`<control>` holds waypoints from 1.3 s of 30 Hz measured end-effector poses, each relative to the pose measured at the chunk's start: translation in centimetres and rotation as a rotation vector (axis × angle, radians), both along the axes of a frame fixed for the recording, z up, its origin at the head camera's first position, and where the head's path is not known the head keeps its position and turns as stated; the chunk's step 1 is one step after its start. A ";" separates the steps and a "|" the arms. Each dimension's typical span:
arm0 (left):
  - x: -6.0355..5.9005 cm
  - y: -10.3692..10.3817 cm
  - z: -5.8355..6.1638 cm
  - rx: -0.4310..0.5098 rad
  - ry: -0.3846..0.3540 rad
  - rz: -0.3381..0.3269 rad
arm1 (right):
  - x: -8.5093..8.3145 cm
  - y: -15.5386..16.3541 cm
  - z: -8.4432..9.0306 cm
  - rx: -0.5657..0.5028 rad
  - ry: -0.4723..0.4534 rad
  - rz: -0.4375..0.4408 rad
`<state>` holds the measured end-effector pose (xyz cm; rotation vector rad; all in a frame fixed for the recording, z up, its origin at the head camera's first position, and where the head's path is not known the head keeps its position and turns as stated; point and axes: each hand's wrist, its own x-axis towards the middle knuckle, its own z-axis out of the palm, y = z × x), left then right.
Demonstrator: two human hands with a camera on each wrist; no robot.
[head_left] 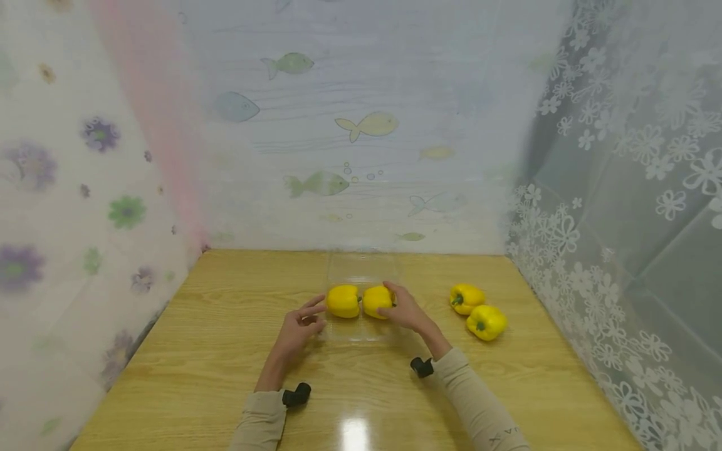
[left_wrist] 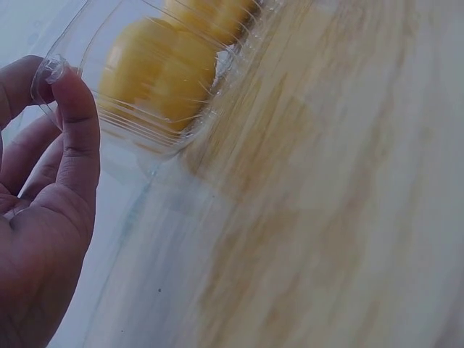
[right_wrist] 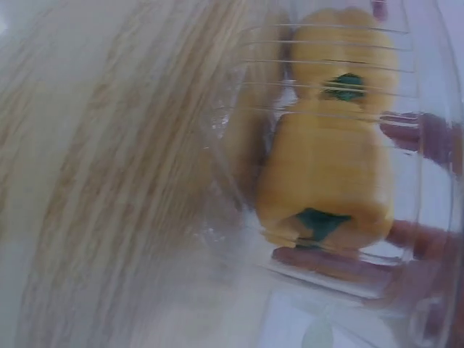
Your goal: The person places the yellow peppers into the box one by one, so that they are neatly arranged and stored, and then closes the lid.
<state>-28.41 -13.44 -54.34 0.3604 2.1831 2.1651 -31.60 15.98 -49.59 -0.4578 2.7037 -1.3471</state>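
Clear plastic box (head_left: 361,275) of peppers sits between both hands, fingers (left_wrist: 72,109) pinching its edges.

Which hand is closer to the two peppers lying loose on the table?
The right hand. It rests on a pepper in the clear box, just left of the loose peppers. The left hand is farther, at the box's other side.
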 end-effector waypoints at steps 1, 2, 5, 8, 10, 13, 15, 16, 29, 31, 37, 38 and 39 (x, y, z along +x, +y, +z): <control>0.0 0.0 0.0 -0.003 -0.002 0.000 | 0.1 -0.1 0.1 0.007 -0.004 0.000; 0.0 0.0 0.0 -0.005 -0.002 0.000 | 0.1 -0.1 0.2 0.016 -0.005 -0.001; 0.0 0.0 -0.1 -0.003 0.008 -0.009 | 0.3 -0.2 0.6 0.031 -0.016 -0.003; -0.1 -0.1 -0.4 0.008 0.029 -0.017 | 0.5 -0.2 0.9 0.049 -0.020 -0.005; -0.2 -0.1 -0.5 0.014 0.035 -0.021 | 0.6 -0.1 1.0 0.052 -0.018 -0.011; -0.3 0.0 -0.6 0.020 0.032 -0.019 | 0.8 0.0 1.0 0.058 -0.008 -0.027; -0.2 -0.1 -0.6 0.017 0.031 -0.019 | 1.0 0.1 1.0 0.051 0.013 -0.042; -0.2 -0.1 -0.5 0.015 0.033 -0.020 | 1.1 0.2 1.1 0.045 0.027 -0.048; 0.0 -0.1 -0.4 0.018 0.054 -0.033 | 1.3 1.8 0.7 -0.149 0.145 -0.104; -0.1 -0.1 -0.4 0.016 0.047 -0.027 | 1.3 2.1 0.6 -0.165 0.151 -0.117; -0.2 0.0 -0.5 0.019 0.029 -0.021 | 1.2 3.1 0.2 -0.203 0.178 -0.152; -0.2 0.0 -0.5 0.019 0.028 -0.022 | 1.2 3.3 0.1 -0.207 0.180 -0.159; -0.2 0.0 -0.5 0.019 0.027 -0.023 | 1.2 3.4 0.0 -0.210 0.179 -0.166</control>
